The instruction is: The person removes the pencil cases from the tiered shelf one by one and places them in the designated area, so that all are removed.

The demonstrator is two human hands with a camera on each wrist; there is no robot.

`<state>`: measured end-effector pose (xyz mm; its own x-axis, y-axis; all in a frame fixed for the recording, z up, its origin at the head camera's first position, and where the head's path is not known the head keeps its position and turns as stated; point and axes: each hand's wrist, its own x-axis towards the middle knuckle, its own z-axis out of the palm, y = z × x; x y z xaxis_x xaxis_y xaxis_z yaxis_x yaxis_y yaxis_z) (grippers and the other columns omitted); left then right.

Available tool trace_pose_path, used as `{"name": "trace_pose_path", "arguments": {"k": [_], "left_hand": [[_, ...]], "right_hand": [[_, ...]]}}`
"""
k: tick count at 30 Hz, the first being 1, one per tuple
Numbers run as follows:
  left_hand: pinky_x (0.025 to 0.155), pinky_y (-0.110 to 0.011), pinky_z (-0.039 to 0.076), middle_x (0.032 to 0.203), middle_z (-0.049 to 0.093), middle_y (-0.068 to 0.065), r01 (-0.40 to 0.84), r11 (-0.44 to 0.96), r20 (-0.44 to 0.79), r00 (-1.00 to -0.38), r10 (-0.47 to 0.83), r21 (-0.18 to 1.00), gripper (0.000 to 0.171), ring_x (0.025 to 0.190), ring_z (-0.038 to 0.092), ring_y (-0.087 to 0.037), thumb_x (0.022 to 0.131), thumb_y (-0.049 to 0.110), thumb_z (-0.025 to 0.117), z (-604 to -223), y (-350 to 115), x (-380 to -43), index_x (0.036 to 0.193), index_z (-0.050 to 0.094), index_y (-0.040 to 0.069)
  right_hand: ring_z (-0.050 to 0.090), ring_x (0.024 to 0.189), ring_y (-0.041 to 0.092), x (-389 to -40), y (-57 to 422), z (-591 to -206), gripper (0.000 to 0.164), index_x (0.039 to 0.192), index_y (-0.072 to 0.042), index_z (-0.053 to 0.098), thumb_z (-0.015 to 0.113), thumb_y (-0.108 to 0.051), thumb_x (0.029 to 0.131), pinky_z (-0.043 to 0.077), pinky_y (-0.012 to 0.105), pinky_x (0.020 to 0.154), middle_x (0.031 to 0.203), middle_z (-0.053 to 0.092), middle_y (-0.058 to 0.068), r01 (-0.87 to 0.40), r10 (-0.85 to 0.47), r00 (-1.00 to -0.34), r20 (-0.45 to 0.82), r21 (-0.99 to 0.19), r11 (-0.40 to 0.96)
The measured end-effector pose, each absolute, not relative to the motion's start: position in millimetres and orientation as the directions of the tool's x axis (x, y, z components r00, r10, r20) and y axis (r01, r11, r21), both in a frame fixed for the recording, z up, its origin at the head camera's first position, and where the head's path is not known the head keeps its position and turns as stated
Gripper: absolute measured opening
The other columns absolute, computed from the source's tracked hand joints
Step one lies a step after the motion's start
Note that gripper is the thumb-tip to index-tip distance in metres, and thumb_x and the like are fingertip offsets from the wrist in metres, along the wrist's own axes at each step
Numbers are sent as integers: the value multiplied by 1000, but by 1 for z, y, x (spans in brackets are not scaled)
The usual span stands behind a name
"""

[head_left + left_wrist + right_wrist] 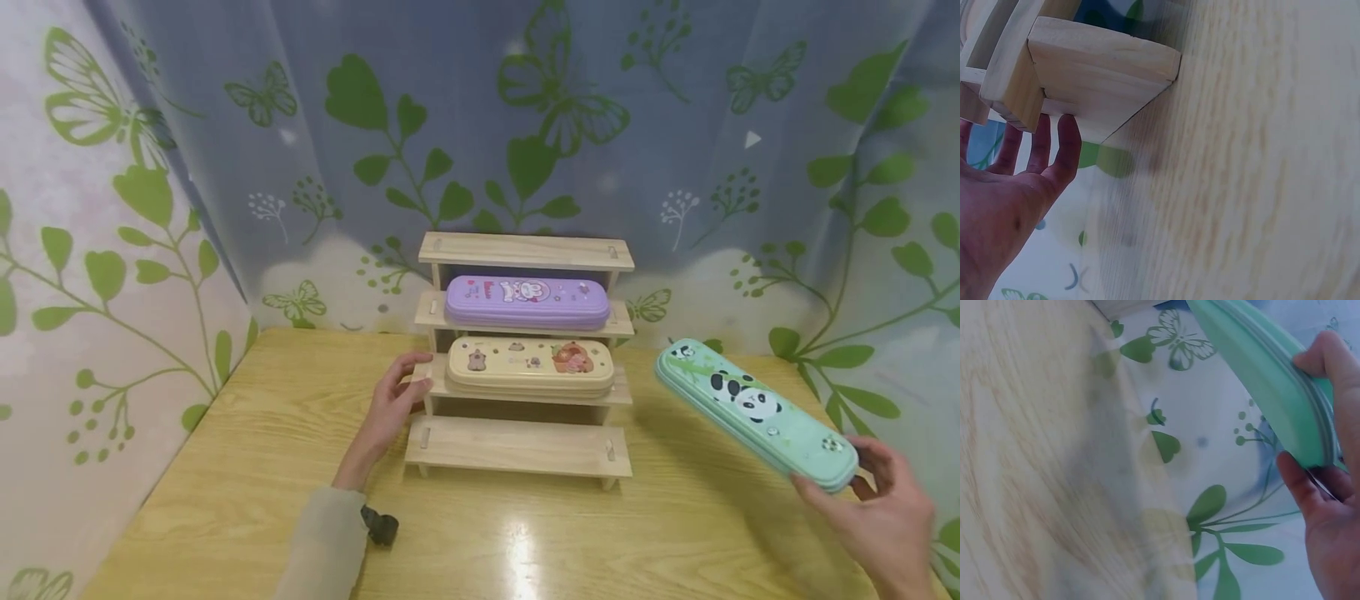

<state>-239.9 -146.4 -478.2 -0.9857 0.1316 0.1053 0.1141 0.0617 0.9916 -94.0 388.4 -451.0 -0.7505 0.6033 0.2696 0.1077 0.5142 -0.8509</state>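
Note:
My right hand (881, 504) grips the near right end of a mint-green pencil case (757, 412) with pandas on its lid, held tilted above the table. In the right wrist view, the thumb presses one side of the green case (1266, 375) and fingers lie against the other. My left hand (393, 400) holds the left side of a stepped wooden rack (517, 446), at its third shelf from the top. The left wrist view shows those fingers (1068, 140) against the wood. A purple pencil case (528, 302) lies on the second shelf, and a cream one (528, 367) on the third.
The rack stands on a wood-grain table (262, 433), near its back. A curtain (465, 108) with green leaves and butterflies hangs behind the table and along both sides. A black strap (380, 527) is at my left wrist.

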Motion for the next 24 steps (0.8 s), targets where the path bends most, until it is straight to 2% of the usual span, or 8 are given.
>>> {"name": "trace_pose_path", "arguments": {"k": [5, 7, 13, 19, 24], "left_hand": [[97, -49, 58, 143, 46, -15, 99, 59, 90, -987, 131, 993, 40, 107, 62, -20, 102, 13, 57, -479, -147, -239, 141, 52, 15], [96, -47, 58, 144, 46, -14, 97, 67, 88, -987, 131, 993, 40, 107, 62, -20, 102, 14, 56, -480, -147, -238, 141, 52, 15], [94, -40, 57, 148, 43, -14, 115, 79, 104, -986, 129, 990, 39, 110, 60, -22, 102, 17, 57, -481, -147, -238, 141, 53, 15], [93, -44, 58, 149, 43, -16, 128, 71, 117, -984, 133, 989, 39, 111, 60, -23, 102, 14, 57, -480, -146, -238, 141, 53, 14], [95, -45, 58, 149, 43, -15, 119, 74, 109, -986, 127, 990, 39, 111, 60, -24, 102, 14, 57, -479, -146, -240, 141, 53, 15]], "right_hand": [[51, 102, -8, -103, 383, -460, 77, 129, -18, 57, 84, 15, 65, 42, -4, 80, 109, 53, -24, 74, 636, -720, 279, -880, 470], [51, 100, -8, -106, 381, -462, 75, 126, -21, 57, 86, 11, 65, 42, -4, 77, 107, 53, -25, 100, 650, -716, 256, -884, 458], [49, 95, -11, -115, 374, -468, 66, 124, -18, 59, 91, -4, 67, 41, -2, 74, 102, 50, -26, 169, 659, -712, 244, -851, 498], [48, 88, -14, -123, 366, -475, 60, 117, -16, 62, 93, -10, 66, 39, -1, 71, 94, 50, -29, 158, 644, -705, 297, -819, 551], [47, 85, -15, -132, 358, -479, 63, 121, -10, 61, 93, -14, 67, 38, -2, 69, 91, 48, -30, 148, 652, -687, 320, -817, 557]]}}
